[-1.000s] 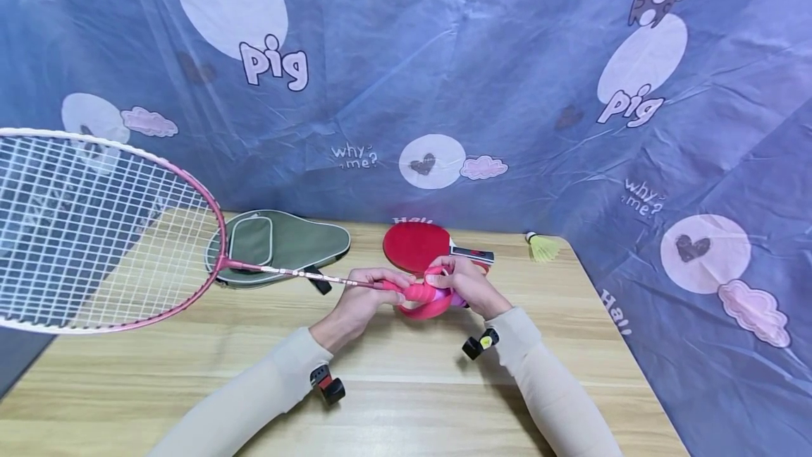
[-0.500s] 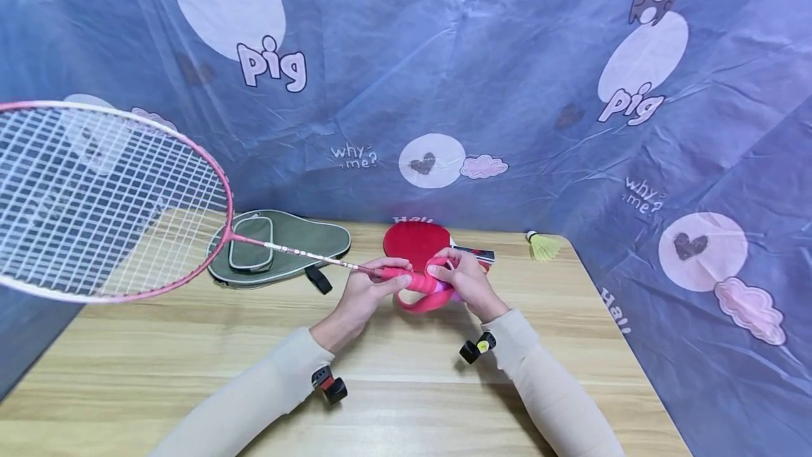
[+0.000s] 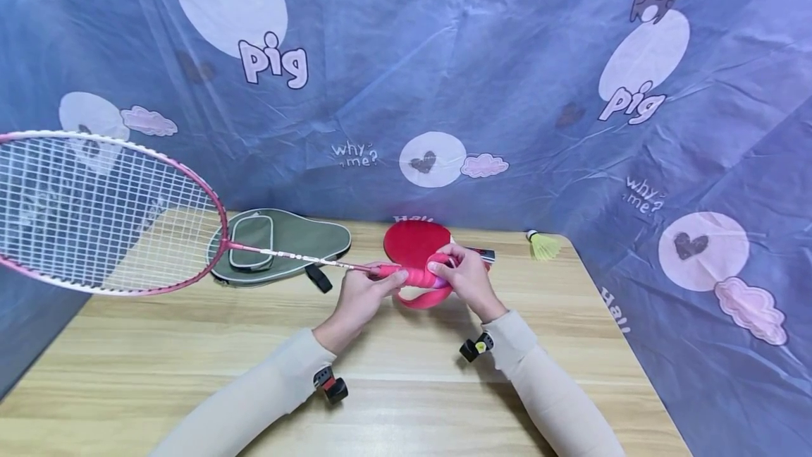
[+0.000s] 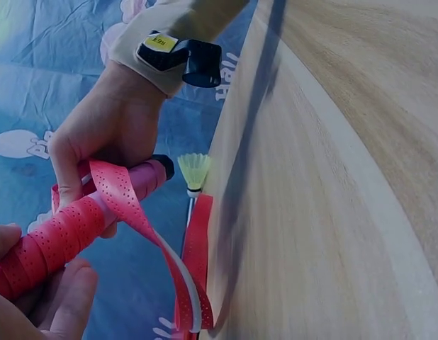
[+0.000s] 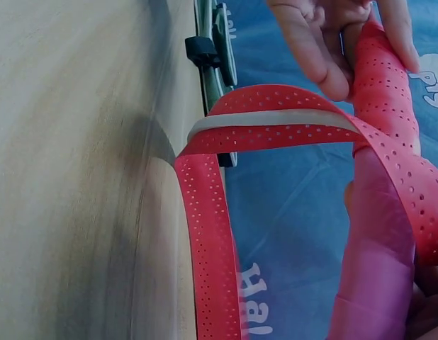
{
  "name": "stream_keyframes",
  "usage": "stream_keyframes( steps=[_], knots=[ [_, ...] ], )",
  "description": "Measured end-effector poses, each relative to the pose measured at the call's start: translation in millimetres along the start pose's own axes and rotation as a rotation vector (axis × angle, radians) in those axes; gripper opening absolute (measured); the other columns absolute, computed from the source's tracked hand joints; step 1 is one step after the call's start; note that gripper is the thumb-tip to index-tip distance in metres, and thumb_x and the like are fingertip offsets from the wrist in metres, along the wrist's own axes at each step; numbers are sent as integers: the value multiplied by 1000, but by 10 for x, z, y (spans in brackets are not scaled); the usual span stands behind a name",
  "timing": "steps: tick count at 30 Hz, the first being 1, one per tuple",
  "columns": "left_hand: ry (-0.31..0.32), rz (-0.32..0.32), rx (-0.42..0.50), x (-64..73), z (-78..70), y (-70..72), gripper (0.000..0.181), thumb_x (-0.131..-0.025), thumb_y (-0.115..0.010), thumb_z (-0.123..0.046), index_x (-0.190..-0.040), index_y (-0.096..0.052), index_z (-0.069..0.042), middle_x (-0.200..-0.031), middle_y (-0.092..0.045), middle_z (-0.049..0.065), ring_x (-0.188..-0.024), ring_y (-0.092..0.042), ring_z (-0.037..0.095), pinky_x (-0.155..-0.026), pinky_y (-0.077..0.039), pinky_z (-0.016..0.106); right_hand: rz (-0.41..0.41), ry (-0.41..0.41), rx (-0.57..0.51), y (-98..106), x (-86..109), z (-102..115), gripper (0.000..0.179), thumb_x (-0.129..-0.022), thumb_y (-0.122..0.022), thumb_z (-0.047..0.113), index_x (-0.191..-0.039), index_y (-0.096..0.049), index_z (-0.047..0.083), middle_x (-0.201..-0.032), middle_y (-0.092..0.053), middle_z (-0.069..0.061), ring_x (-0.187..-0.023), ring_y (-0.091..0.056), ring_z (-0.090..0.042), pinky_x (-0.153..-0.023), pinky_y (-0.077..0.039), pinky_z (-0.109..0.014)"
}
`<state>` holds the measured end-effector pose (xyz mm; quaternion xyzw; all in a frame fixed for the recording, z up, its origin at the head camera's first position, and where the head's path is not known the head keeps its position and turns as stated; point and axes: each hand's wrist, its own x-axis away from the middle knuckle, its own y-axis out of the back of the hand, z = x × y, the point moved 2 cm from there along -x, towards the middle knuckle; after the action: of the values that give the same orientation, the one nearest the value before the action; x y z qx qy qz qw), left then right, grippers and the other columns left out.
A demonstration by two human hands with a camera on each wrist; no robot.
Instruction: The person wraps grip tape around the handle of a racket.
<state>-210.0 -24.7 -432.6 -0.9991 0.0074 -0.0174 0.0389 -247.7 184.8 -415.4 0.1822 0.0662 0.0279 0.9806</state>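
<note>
Fingers [image 4: 76, 301] round pink handle [image 5: 375, 248] and red tape [image 5: 210, 241], racket head [image 3: 120, 214] cut off left, wooden counter [image 3: 406, 393], far blue cloth [image 3: 380, 41].

The tape [image 5: 207, 241] looks matt, perforated and rubbery, the handle [image 5: 373, 255] smooth, the counter [image 3: 406, 400] lightly glossy wood, the backdrop [image 3: 520, 55] creased cloth.

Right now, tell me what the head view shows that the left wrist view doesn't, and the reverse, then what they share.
Only the head view shows the strung racket head and the green case.

Only the left wrist view shows the black butt end and, clearly, the perforations in the pink tape.

Both show that tape, the yellow shuttlecock, left hand, right hand and wooden table.
</note>
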Motion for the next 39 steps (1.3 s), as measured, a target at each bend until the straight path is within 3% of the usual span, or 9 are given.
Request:
stream_keyframes(
  steps=[8, 19, 27, 32, 39],
  knots=[
    [1, 4, -44, 8, -10, 16, 20, -84, -81, -16, -102, -79, -8, -92, -79, 5, -81, -64, 12, -75, -47, 27, 27, -53, -6, 4, 16, 19, 15, -86, -78, 11, -97, -73, 4, -81, -69, 4, -74, -56, -9, -61, -46, -18],
    [1, 84, 7, -2, 1, -1, 26, -85, -77, -8, -111, -77, -7, -111, -78, 9, -98, -67, 9, -90, -48, 28, 60, -101, -47, 27, -15, -31, 13, -88, -75, 10, -98, -71, 3, -78, -67, 3, -69, -57, -9, -56, -47, -19],
    [-23, 185, 39, -30, 24, 7, 32, -84, -76, -4, -116, -76, -9, -116, -75, 7, -102, -64, 12, -88, -48, 27, 71, -83, -19, 55, -41, -63, 14, -87, -75, 9, -96, -70, 0, -67, -55, 6, -62, -46, -8, -51, -35, -20],
    [-64, 262, 55, -41, 17, 5, 33, -83, -74, 1, -116, -75, -4, -113, -76, 3, -101, -66, 11, -86, -52, 23, 110, -107, -21, 87, -67, -80, 16, -87, -74, 9, -97, -69, -3, -68, -58, 7, -62, -52, -6, -53, -41, -19],
    [-76, 370, 108, -76, 16, 29, 33, -82, -68, 7, -114, -73, 2, -113, -76, -3, -112, -65, 11, -91, -53, 23, 227, -156, -14, 138, -108, -112, 13, -89, -71, 9, -97, -68, -1, -73, -63, 8, -63, -53, -5, -57, -44, -18]
  ],
)
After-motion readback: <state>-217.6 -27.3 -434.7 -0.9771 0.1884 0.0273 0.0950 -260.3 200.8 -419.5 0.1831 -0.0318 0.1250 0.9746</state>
